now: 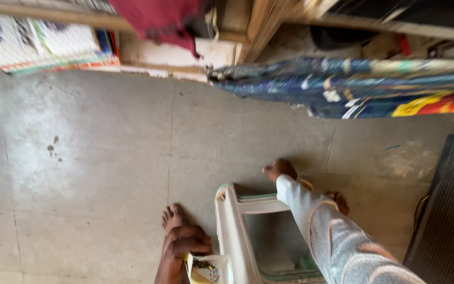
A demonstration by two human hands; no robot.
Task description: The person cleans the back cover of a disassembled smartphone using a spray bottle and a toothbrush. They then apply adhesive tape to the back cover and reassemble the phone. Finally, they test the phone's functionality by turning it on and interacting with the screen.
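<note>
Here, my left hand (187,243) has its fingers curled tight around a small yellow-and-white packet (204,269) near the bottom edge; what is in it I cannot tell. My right hand (279,169), fingers folded in, rests at the far rim of a pale plastic stool (232,231). Bare concrete floor (90,158) lies open to the left and far side.

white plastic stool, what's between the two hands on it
In the head view, the stool's white frame spans between the left hand, holding a small packet, and the right hand; grey floor shows through it.

concrete floor (90,158), red cloth (158,18), black mat (450,210)
</note>
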